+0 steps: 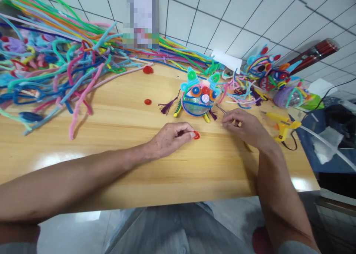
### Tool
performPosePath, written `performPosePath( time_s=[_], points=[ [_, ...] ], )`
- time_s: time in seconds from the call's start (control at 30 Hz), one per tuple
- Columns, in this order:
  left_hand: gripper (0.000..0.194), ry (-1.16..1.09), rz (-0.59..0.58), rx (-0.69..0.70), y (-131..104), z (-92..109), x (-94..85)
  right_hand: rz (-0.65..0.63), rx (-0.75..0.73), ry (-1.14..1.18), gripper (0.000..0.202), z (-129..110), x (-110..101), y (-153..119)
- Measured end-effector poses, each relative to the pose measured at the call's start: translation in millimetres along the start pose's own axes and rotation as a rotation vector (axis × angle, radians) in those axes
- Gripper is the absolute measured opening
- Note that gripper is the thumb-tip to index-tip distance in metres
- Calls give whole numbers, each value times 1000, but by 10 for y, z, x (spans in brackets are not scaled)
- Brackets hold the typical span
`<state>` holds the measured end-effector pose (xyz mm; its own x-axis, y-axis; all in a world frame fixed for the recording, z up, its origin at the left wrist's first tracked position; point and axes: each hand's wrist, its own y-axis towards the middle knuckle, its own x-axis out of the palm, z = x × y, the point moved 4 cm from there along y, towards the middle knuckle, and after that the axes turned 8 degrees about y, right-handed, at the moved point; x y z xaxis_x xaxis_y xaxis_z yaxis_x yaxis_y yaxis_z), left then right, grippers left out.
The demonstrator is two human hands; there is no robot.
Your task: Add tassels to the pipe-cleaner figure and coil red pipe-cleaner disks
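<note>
The left hand (171,137) lies knuckles-up on the table (116,120), its fingers (191,134) pinched together on a small red coil (197,135) that rests on the wood at their tips. Just to the right of it, the right hand (244,127) also sits low on the table, fingers (226,121) curled shut around a thin metal tool (221,109), probably tweezers, though it is too slim to tell for sure; its point slants up and away from the fingertips.

Just beyond both sets of fingers stands a clear ball figure (198,98) dressed with blue, green, red and pink coils, with a purple tassel (168,106) hanging off its left side. The tool's tip ends near the figure's right edge. Farther left of the left fingers lie two more red discs (147,101), well apart from each other. To the right of the right hand, a yellow glue gun (282,125) lies near the table's edge with its black cord trailing off. Behind it are other finished figures (268,74) and scraps. A large heap of coloured pipe cleaners (55,61) covers the far left of the table.

Both forearms reach in from the near edge, bare, converging toward the centre.
</note>
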<state>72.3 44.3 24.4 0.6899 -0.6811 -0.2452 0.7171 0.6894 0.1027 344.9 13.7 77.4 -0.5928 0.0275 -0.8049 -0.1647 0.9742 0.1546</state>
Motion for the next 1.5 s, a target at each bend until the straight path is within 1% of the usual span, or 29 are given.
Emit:
performPosePath(
  time_s=[0.03,0.07,0.1,0.17,0.23,0.33,0.43,0.5,0.57,0.67,0.83,1.13,1.5],
  points=[
    [23,-6,-2,-5,1,0,1,-6,-21,-26,12,-59,-3,-7],
    [22,-14,-5,-9,3,-1,3,17,-33,-59,11,-134,-18,-15],
    [22,-21,-10,-12,4,-2,5,62,-39,-92,11,-228,-41,-26],
    [23,-30,-14,-12,5,-7,10,193,-39,-143,9,-450,-96,-53],
    [23,-32,-14,-7,5,-16,13,311,-49,-131,8,-674,-111,-87],
    [24,-39,-3,1,4,-25,15,392,-42,-41,7,-857,7,-135],
    [24,-43,0,-10,3,-27,18,437,-72,112,11,-832,234,-189],
    [24,-57,0,-9,4,-17,17,415,-97,214,14,-753,392,-211],
    [23,-70,5,1,4,1,11,351,-135,273,15,-693,520,-216],
    [23,-82,11,-3,1,20,-1,271,-199,292,18,-675,612,-214],
    [20,-124,2,-9,0,25,2,208,-214,290,24,-693,629,-220],
    [22,-93,-13,-20,3,4,9,166,-283,253,26,-690,652,-226],
    [23,-66,-16,-20,1,-2,14,161,-299,233,26,-718,658,-200]
  ],
)
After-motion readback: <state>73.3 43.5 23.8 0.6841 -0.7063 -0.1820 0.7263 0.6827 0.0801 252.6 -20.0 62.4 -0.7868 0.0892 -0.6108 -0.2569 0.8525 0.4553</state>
